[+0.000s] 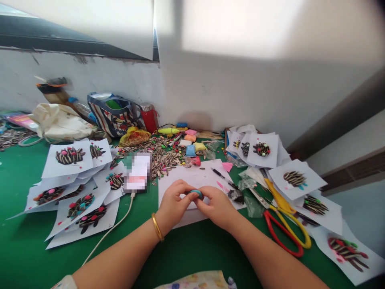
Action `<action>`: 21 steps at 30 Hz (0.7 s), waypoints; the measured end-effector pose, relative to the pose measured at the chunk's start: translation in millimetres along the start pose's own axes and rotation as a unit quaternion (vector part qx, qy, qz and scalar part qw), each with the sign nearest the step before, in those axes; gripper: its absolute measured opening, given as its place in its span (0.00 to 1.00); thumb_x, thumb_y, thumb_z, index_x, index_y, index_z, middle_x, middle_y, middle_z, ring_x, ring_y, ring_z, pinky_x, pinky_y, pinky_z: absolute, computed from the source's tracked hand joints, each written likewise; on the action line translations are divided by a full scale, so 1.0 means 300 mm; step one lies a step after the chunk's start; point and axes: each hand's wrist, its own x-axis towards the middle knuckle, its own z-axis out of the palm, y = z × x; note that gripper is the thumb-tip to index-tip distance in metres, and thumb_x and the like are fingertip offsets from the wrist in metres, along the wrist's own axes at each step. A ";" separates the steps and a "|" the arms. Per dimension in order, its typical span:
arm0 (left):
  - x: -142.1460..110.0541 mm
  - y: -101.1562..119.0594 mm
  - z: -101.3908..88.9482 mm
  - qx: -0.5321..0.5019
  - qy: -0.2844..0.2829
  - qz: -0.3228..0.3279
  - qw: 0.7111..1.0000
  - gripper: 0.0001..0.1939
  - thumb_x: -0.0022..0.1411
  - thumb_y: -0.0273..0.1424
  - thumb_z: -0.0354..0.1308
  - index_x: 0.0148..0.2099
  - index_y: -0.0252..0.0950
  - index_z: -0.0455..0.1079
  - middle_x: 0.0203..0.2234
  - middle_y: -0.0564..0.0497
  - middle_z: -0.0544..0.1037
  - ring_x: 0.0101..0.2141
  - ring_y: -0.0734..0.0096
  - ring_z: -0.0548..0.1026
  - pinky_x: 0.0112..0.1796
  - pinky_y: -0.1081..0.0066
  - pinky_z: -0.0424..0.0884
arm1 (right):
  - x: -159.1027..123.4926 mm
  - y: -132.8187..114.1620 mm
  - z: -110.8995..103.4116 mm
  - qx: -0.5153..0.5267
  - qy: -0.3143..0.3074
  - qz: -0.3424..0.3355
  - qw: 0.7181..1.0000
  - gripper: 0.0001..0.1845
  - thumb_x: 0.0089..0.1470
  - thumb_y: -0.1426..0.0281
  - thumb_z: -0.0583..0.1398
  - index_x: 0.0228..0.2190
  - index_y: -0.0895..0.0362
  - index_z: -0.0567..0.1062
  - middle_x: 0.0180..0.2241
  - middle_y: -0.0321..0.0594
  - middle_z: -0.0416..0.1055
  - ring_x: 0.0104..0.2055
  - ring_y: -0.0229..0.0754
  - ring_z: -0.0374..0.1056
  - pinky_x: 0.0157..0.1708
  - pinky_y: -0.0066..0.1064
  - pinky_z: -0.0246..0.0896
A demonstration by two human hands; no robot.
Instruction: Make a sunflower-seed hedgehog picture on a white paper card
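Observation:
A small lump of blue-green modelling clay (197, 193) is pinched between the fingertips of both hands. My left hand (177, 200), with a gold bangle at the wrist, holds it from the left. My right hand (217, 206) closes on it from the other side. Both hands are over a white sheet of paper (177, 176) on the green table. A black pen (224, 178) lies on that sheet, right of my fingers. Striped sunflower seeds (165, 156) are heaped beyond it, beside packs of coloured clay such as a blue one (190, 151).
Paper sheets with seed hedgehogs lie left (72, 170) and right (296, 182). Red-and-yellow scissors (282, 228) lie by my right forearm. A phone (136, 172) with a white cable (120, 220) is at left. Bags (112, 114) and a red flask (149, 118) stand along the wall.

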 end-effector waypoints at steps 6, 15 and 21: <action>0.004 -0.006 -0.004 -0.078 0.007 -0.013 0.997 0.07 0.63 0.34 0.59 0.40 0.38 0.77 0.32 0.49 0.74 0.35 0.69 0.72 0.38 0.69 0.69 | 0.006 0.000 -0.012 0.083 0.010 0.000 0.997 0.08 0.60 0.65 0.58 0.36 0.53 0.77 0.35 0.37 0.75 0.38 0.41 0.69 0.39 0.30 0.59; -0.004 -0.010 -0.001 -0.077 0.032 -0.050 0.995 0.07 0.60 0.34 0.61 0.38 0.38 0.77 0.30 0.50 0.76 0.33 0.69 0.74 0.36 0.68 0.70 | 0.003 0.011 -0.009 0.068 0.015 0.002 0.998 0.05 0.55 0.67 0.61 0.33 0.54 0.76 0.31 0.35 0.73 0.35 0.40 0.67 0.37 0.30 0.59; 0.003 -0.007 -0.001 -0.091 0.012 -0.034 0.995 0.13 0.63 0.36 0.59 0.48 0.40 0.74 0.39 0.48 0.76 0.38 0.68 0.73 0.39 0.68 0.70 | 0.005 0.023 -0.011 0.080 0.026 0.011 0.996 0.07 0.58 0.68 0.58 0.33 0.55 0.77 0.33 0.37 0.74 0.36 0.41 0.68 0.38 0.30 0.60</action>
